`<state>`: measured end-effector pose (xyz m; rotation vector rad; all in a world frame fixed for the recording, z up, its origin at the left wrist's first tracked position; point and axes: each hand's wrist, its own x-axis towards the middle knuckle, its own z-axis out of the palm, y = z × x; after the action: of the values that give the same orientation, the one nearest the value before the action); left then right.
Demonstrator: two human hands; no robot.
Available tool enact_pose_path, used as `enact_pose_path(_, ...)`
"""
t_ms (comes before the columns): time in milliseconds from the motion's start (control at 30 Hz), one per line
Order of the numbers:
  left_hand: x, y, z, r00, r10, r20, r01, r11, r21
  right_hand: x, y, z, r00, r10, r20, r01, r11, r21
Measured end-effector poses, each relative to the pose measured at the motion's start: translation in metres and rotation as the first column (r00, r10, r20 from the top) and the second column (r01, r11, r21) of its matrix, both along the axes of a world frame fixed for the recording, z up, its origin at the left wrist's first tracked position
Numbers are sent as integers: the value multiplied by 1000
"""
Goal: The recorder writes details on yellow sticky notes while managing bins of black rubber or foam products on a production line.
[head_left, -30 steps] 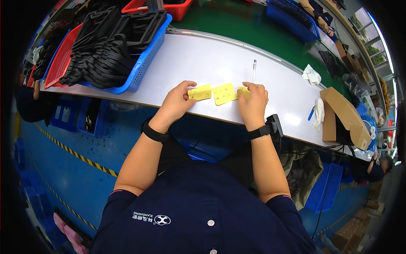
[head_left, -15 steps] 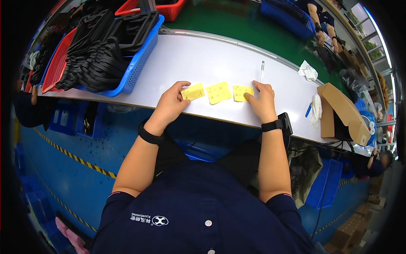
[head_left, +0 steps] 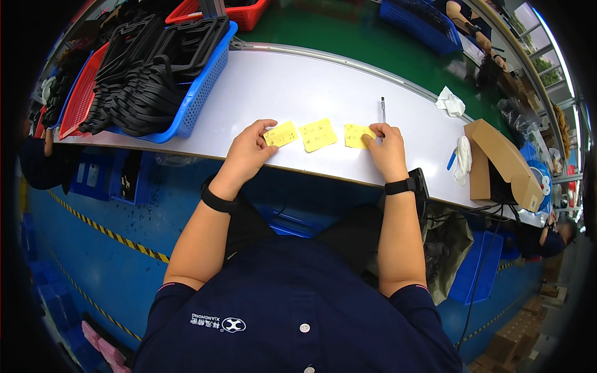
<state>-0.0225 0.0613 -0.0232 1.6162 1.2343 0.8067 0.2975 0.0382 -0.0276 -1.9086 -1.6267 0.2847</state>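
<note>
Three yellow sticky notes with handwriting lie in a row on the white table. My left hand (head_left: 249, 148) pinches the left sticky note (head_left: 283, 133) by its left edge, thumb below and fingers above. In the middle, the slightly tilted sticky note (head_left: 318, 135) is untouched. The right sticky note (head_left: 356, 136) has its right edge gripped by my right hand (head_left: 389, 151), whose thumb lies over the paper. Just beyond the right hand's fingertips is a clear pen (head_left: 383, 110) with a dark tip.
A blue basket (head_left: 208, 81) of black plastic frames stands at the left, against a red basket (head_left: 78, 102). To the right are crumpled white tissue (head_left: 450, 102), a white cloth (head_left: 462, 160) and an open cardboard box (head_left: 497, 161). A co-worker's hands (head_left: 484, 42) show beyond the table.
The right sticky note has slid slightly right with my right hand, widening its gap to the middle one. My left hand keeps its hold. The co-worker's hands have shifted.
</note>
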Motion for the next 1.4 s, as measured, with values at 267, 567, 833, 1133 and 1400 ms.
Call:
enact_pose_path(267, -3, 0, 1, 988, -41, 151, 57, 993, -102, 20, 4, -6, 980, -13, -198, 5, 999, -42)
enact_pose_path(567, -4, -2, 9, 957, -3, 289, 54, 985, -166, 28, 4, -6, 963, -28, -267, 8, 997, -75)
enact_pose_path(833, -5, -2, 9, 964, -25, 266, 75, 981, -177, 24, 2, -5, 979, -22, -203, 10, 998, -57)
enact_pose_path(1133, -3, -3, 18, 934, 32, 357, 61, 967, -246, 21, -1, -3, 973, -32, -228, 31, 999, -7)
enact_pose_path(1400, 32, -6, 25, 921, -5, 390, 108, 964, -244, 15, -6, -2, 984, -11, -179, 20, 999, 46)
